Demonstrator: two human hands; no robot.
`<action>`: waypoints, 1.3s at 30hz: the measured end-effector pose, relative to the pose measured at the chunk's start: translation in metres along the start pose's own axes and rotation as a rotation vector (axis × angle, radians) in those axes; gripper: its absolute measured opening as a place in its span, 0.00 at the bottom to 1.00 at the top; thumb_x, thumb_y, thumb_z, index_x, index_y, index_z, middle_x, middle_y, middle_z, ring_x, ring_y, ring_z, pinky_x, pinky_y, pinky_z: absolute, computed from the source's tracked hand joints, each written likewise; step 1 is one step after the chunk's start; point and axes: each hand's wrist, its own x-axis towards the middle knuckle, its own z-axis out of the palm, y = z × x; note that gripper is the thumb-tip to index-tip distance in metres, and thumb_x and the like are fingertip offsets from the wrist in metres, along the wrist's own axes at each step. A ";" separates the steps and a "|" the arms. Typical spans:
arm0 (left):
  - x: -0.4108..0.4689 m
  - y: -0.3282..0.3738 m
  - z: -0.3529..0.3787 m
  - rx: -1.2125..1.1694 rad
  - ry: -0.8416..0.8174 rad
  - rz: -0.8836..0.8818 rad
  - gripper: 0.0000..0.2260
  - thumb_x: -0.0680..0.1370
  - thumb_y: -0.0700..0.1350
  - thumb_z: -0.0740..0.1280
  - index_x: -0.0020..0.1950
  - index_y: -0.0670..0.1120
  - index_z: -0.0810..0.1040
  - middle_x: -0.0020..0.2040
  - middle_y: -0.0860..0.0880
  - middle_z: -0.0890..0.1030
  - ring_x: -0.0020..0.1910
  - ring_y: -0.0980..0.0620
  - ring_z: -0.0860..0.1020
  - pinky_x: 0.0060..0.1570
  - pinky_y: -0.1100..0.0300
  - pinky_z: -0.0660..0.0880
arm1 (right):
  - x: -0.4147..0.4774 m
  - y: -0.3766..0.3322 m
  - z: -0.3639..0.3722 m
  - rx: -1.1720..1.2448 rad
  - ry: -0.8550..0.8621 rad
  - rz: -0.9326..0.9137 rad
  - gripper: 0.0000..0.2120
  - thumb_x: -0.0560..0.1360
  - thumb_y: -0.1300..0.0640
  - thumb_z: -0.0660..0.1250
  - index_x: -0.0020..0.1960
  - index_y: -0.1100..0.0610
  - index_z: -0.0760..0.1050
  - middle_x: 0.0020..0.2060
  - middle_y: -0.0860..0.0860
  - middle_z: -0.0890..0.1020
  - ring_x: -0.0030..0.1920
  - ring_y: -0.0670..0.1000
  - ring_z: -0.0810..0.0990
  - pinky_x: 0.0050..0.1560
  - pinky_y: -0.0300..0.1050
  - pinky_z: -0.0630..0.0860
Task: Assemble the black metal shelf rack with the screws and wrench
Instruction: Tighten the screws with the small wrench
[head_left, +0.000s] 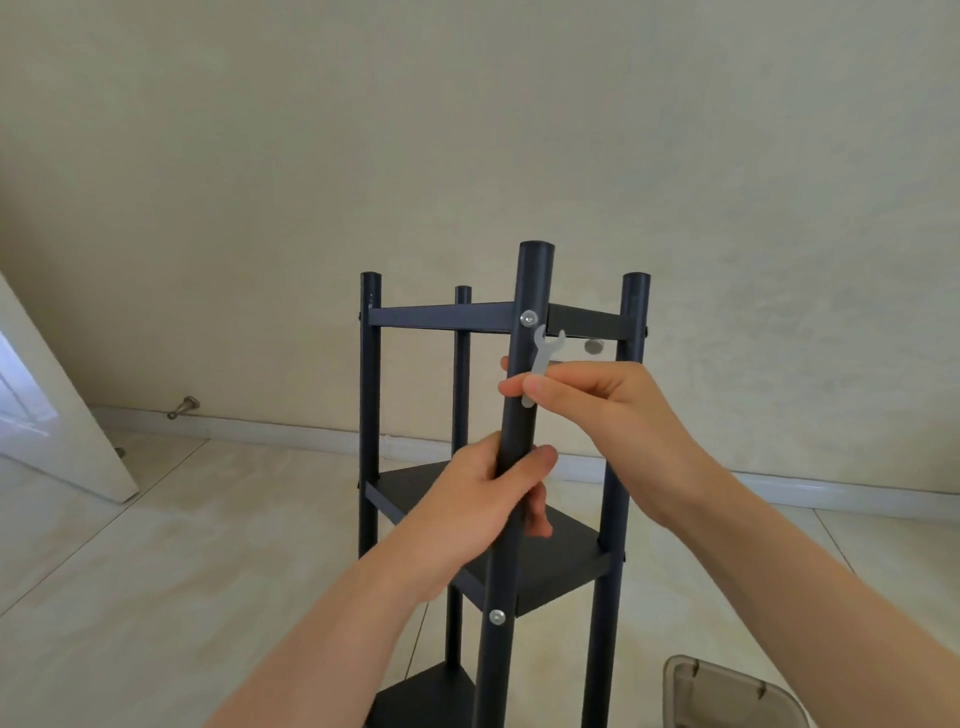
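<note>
The left hand (483, 499) is gripping the stiff, smooth near post (531, 280) of the probably light, tippable shelf rack (441, 316) while the right hand (608, 405) is pinching the thin flat wrench (545, 356) by its handle

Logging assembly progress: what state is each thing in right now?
Black metal shelf rack: upright, shelves attached.
Upper silver screw: seated in near post.
Lower silver screw: seated.
Small silver flat wrench: pinched in right hand, off the screw.
Left hand: grips near post.
White door: open.
</note>
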 end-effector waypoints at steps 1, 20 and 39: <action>0.001 -0.002 0.003 0.013 0.036 0.032 0.09 0.82 0.53 0.64 0.52 0.47 0.76 0.34 0.53 0.80 0.35 0.52 0.82 0.52 0.49 0.82 | 0.000 0.000 0.000 0.011 0.007 0.000 0.09 0.79 0.56 0.66 0.49 0.51 0.86 0.50 0.43 0.86 0.56 0.40 0.81 0.55 0.36 0.70; -0.005 0.000 0.012 -0.236 -0.077 0.073 0.16 0.72 0.61 0.67 0.46 0.48 0.74 0.29 0.51 0.70 0.27 0.54 0.70 0.39 0.61 0.79 | -0.007 -0.005 -0.001 -0.021 0.134 -0.188 0.10 0.79 0.61 0.66 0.42 0.56 0.84 0.31 0.43 0.80 0.39 0.39 0.80 0.45 0.29 0.73; -0.006 0.005 0.013 -0.278 -0.051 0.012 0.24 0.69 0.68 0.63 0.44 0.46 0.72 0.28 0.52 0.67 0.23 0.56 0.65 0.28 0.61 0.73 | -0.006 0.019 -0.013 -0.372 0.270 0.048 0.14 0.78 0.58 0.64 0.34 0.55 0.77 0.25 0.53 0.74 0.26 0.43 0.68 0.30 0.32 0.68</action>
